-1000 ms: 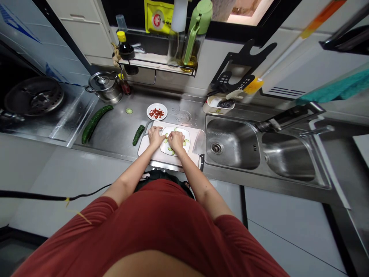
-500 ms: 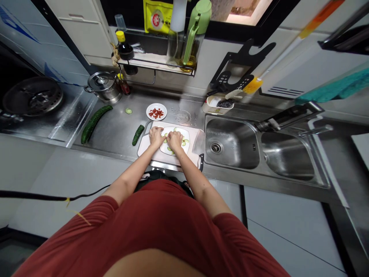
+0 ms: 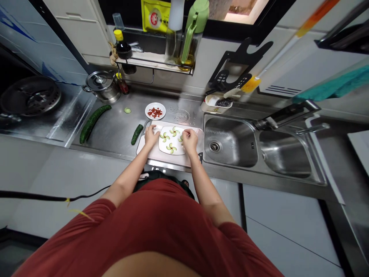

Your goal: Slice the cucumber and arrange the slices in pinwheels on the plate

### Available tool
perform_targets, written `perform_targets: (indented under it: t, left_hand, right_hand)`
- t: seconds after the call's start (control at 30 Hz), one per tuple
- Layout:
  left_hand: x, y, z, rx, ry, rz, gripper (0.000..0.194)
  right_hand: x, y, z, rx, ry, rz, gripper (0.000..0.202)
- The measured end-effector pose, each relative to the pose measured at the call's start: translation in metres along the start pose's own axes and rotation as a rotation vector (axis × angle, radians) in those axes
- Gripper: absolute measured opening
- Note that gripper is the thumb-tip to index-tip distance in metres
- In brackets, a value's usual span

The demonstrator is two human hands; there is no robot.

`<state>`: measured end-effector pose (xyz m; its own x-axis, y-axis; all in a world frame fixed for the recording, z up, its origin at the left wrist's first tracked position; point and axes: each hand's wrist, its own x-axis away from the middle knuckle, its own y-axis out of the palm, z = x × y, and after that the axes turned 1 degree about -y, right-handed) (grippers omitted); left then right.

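A white plate point(image 3: 173, 140) lies on the pale cutting board point(image 3: 154, 154). Curved cucumber slices point(image 3: 171, 148) are set on it in several pinwheels with small red centres. At the plate's left edge, my left hand point(image 3: 151, 137) is open, with its fingers apart. My right hand point(image 3: 190, 141) is over the plate's right side, thumb and fingertips pinched beside the right-hand pinwheel; whatever they hold is too small to make out. Left of the board is a short piece of cucumber point(image 3: 137, 134). Behind the board stands a small white dish point(image 3: 147, 114) with chopped red pieces point(image 3: 155, 112).
A long cucumber point(image 3: 94, 122) and a cut end point(image 3: 127, 110) lie on the steel counter to the left, near a lidded pot point(image 3: 103, 87). The double sink point(image 3: 230, 142) adjoins the board's right side. A dark handle point(image 3: 200, 157) shows at the board's right edge.
My hands have moved apart from over the plate, the left to its left edge and the right to its right side. The pinwheels now show. The view has shifted slightly.
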<state>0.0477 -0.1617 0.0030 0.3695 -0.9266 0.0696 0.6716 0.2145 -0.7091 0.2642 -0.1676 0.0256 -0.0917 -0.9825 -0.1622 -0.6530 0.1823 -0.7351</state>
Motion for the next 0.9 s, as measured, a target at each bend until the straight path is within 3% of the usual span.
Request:
perform_targets:
  t: [0.13, 0.3, 0.4, 0.57, 0.73, 0.9]
  left_hand:
    - [0.006, 0.005, -0.015, 0.083, -0.063, -0.026, 0.043]
    - [0.018, 0.012, -0.027, 0.173, -0.121, -0.08, 0.042]
    - [0.025, 0.015, -0.031, 0.151, -0.141, -0.105, 0.039]
    - [0.035, 0.017, -0.037, 0.147, -0.159, -0.197, 0.037]
    - [0.041, 0.016, -0.042, 0.231, -0.184, -0.338, 0.043]
    - [0.042, 0.013, -0.039, 0.259, -0.207, -0.386, 0.051]
  right_hand:
    - [0.02, -0.015, 0.032, -0.091, 0.107, -0.007, 0.028]
    - [0.052, -0.014, 0.052, -0.065, 0.266, -0.143, 0.034]
    - [0.065, -0.005, 0.057, -0.071, 0.358, -0.207, 0.042]
    - [0.077, 0.014, 0.063, -0.334, 0.532, -0.254, 0.055]
    - [0.079, 0.023, 0.064, -0.516, 0.575, -0.272, 0.051]
    - [0.077, 0.026, 0.061, -0.63, 0.615, -0.248, 0.05]
